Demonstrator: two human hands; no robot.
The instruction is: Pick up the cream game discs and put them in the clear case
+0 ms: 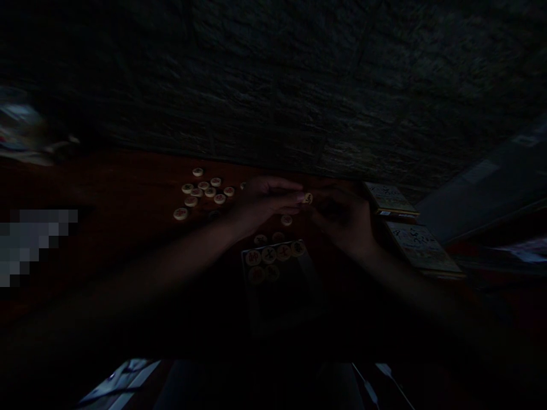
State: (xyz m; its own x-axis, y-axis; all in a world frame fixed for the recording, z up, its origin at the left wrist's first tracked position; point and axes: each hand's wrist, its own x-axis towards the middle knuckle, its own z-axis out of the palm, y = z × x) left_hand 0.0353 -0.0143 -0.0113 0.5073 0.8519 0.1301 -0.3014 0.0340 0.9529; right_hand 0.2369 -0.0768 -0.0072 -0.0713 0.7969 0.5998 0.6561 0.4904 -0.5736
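Observation:
In the dim light, my left hand reaches over the table with its fingers together. A round Chinese chess piece with a dark character is held at its fingertips. Close on the right, my right hand has curled fingers facing that piece; shadow hides what they hold, if anything. Below the hands lies a shallow box with several chess pieces lined up at its far end. A loose piece lies under the hands, and two more sit by the box's far edge.
Several loose chess pieces lie to the left on the reddish-brown table. Two printed boxes rest on the right. A rough stone wall rises behind the table. A blurred, shiny object stands at the far left.

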